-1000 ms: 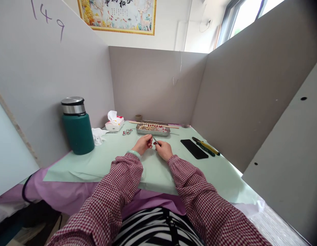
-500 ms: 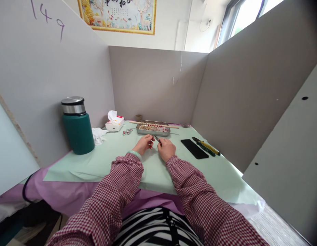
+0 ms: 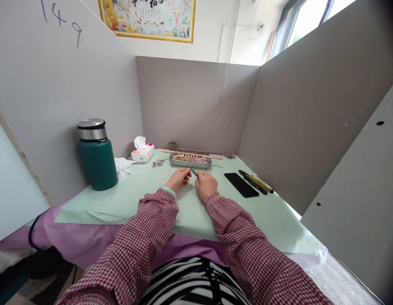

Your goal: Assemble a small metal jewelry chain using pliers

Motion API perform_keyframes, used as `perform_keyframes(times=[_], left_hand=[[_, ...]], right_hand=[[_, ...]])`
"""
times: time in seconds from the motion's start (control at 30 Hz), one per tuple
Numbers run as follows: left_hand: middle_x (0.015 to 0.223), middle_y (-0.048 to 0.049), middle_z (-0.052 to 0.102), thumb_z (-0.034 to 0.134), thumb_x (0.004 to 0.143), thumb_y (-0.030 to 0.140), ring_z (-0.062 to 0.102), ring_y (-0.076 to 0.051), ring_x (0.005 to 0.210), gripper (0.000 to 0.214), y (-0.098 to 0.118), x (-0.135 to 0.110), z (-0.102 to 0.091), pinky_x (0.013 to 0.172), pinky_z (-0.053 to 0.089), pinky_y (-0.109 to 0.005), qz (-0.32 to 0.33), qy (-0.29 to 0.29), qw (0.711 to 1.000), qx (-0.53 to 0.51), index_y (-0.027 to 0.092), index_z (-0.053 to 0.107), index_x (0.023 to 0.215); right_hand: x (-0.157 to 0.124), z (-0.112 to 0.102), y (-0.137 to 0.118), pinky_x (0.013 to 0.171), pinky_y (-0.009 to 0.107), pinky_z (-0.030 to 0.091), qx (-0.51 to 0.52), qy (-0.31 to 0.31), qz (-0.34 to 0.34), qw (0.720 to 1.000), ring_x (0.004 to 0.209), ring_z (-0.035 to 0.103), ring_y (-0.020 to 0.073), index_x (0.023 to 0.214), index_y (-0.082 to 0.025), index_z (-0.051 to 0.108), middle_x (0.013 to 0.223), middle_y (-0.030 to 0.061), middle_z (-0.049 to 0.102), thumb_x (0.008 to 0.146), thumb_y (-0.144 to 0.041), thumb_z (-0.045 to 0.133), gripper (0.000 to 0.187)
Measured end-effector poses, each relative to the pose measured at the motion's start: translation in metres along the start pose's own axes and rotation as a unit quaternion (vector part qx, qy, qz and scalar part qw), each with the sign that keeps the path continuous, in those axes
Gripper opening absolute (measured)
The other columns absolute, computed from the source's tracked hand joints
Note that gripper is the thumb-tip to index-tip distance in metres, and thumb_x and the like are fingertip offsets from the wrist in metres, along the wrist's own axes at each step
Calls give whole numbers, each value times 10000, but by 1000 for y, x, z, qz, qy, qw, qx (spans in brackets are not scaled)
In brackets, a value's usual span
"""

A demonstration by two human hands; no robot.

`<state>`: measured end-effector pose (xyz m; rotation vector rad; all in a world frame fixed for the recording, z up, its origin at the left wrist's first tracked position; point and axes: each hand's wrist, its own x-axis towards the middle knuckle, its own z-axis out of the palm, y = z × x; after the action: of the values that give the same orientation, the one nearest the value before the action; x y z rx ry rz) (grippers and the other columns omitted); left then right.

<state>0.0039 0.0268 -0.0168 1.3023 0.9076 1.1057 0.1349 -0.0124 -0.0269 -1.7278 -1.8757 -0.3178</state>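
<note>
My right hand (image 3: 207, 185) is closed around a small pair of pliers (image 3: 193, 172), whose dark metal jaws point left toward my other hand. My left hand (image 3: 178, 179), with a pale green bangle (image 3: 168, 191) at its wrist, pinches thumb and forefinger together at the tip of the jaws. Whatever lies between those fingers is too small to make out. Just beyond both hands stands a metal tray (image 3: 190, 165) of small beads, and a wooden stick (image 3: 212, 157) hung with red beaded pieces lies across it. A little pile of red and silver beaded pieces (image 3: 158, 163) rests left of the tray.
On the left are a green flask (image 3: 98, 163), a tissue pack (image 3: 142, 154) and a crumpled tissue (image 3: 123, 168). To the right lie a black phone (image 3: 241, 185) and yellow-and-green-handled pliers (image 3: 256, 183). Grey partitions (image 3: 196, 101) enclose the table on three sides.
The pliers in my right hand have tilted slightly, and their jaws stay by my left fingertips. The whole view has shifted a little; both hands keep nearly the same place.
</note>
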Motion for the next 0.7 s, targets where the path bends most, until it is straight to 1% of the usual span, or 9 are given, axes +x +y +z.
perform_keyframes(times=[0.2,0.3,0.4,0.53,0.7], left_hand=[[1030,-73,595,512,887,333,599,-161,841,292,-3,3,0,714,522,-342,-3,1,1000,10,132,552,1095],[1044,-75,592,517,885,324,598,-166,857,291,-1,2,-1,726,521,-349,1,-11,1000,7,133,550,1102],[1036,-73,593,517,886,324,599,-164,850,288,2,-1,-1,721,521,-346,13,-28,1000,-3,132,552,1097],[944,-53,603,508,891,328,594,-131,750,261,6,-4,-1,644,518,-294,34,-51,998,-23,124,564,1044],[790,-10,581,500,896,327,539,-81,592,230,7,-5,-3,520,471,-219,58,-80,994,-49,114,572,943]], right_hand=[[-1,2,-2,827,386,433,56,-33,23,998,948,555,192,1012,-159,589,986,55,608,903,-310,479,216],[0,4,0,819,391,458,110,-58,35,992,900,582,177,1004,-150,593,974,50,615,900,-347,498,242],[3,7,4,791,369,486,183,-83,38,979,866,599,162,998,-145,598,975,48,623,899,-350,509,245],[9,13,10,725,330,514,295,-122,42,947,817,611,152,993,-131,601,962,41,627,895,-339,522,243],[12,16,14,615,269,516,417,-175,62,890,712,600,115,993,-123,586,900,31,618,898,-330,521,236]])
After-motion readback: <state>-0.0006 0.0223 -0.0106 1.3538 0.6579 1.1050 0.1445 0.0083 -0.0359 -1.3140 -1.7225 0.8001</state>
